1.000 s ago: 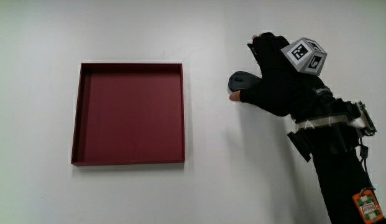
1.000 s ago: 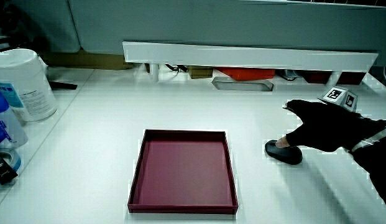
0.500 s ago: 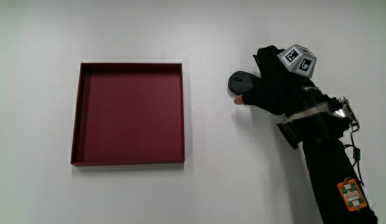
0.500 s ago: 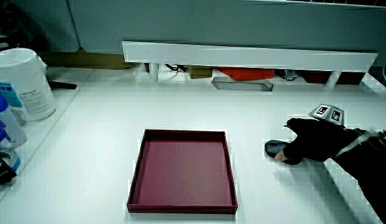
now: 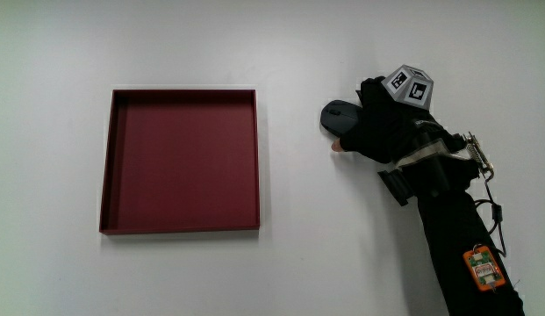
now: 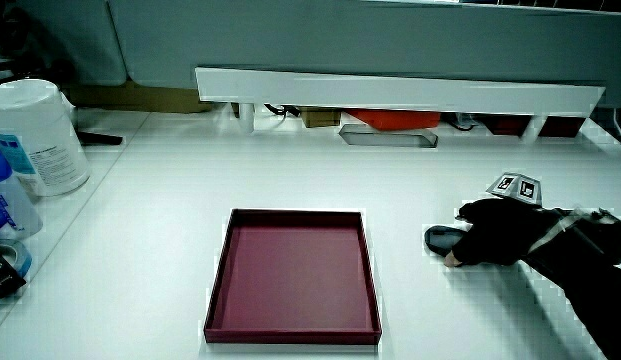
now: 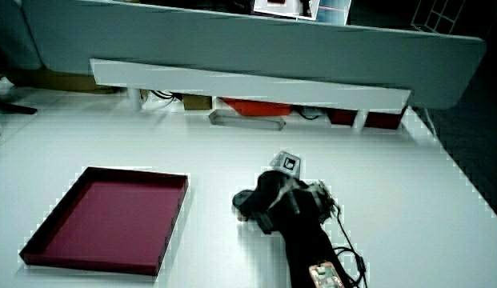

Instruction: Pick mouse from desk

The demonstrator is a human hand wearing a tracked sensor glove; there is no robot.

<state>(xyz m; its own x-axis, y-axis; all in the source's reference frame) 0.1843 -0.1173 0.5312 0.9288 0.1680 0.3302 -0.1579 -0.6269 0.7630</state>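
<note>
mouse (image 5: 335, 117) on the table (image 5: 342, 254), beside the red tray (image 5: 180, 224), hand (image 5: 382, 132) lying over it, fingers curled round it

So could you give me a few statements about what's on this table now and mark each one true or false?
1. The hand rests on the mouse. True.
2. The mouse lies inside the red tray. False: it lies on the bare table beside the tray.
3. The red tray holds nothing. True.
4. The hand has lifted the mouse clear of the table. False: in a side view the mouse sits on the table.
5. A white tub stands on the table. True.
</note>
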